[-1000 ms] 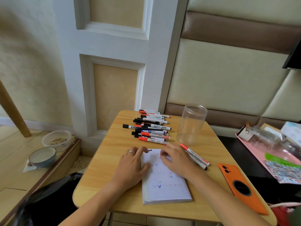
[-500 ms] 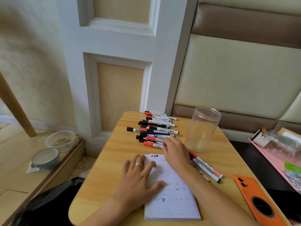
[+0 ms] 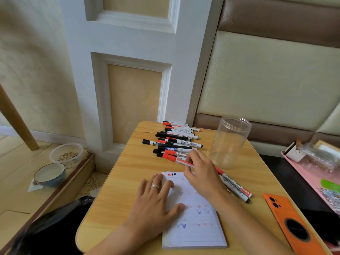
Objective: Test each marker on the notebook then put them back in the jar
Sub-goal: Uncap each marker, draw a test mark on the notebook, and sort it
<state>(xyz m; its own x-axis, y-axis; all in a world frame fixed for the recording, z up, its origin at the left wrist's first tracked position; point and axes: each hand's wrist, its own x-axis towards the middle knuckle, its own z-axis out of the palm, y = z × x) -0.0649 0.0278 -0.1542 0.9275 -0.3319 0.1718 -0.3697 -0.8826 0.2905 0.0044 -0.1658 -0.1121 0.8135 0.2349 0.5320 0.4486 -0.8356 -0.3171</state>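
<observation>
Change: since half a second ago the right hand [image 3: 199, 172] has gone from resting its fingers on the nearest marker of the row to pinching it and raising its near end, while the notebook sits lower in the frame.

Notebook [image 3: 195, 218]: lower centre of the frame, open on the wooden table [image 3: 117, 190], its page dotted with blue and red test scribbles.

Left hand [image 3: 156, 205]: spread flat, fingers straight, pressing on the notebook's left side; a ring shows on one finger.

Right hand: just above the notebook's top edge, fingertips closed round the red-capped marker [image 3: 176, 160], which still seems to touch the row at its cap end.

Tested markers [image 3: 233, 186]: two or three lie to the right of the notebook, partly under the right forearm.

Marker row [image 3: 176, 142]: centre of the frame, a stack of black- and red-capped whiteboard markers lying side by side, untested by the look of it.

Jar [image 3: 229, 142]: right of the row, upright, clear plastic, lid off, nothing inside.

Meaning: I would judge the testing barely under way; the picked marker next needs uncapping, and no marker has gone into the jar yet.

Far right: an orange phone case [image 3: 292, 223] on the table edge.
</observation>
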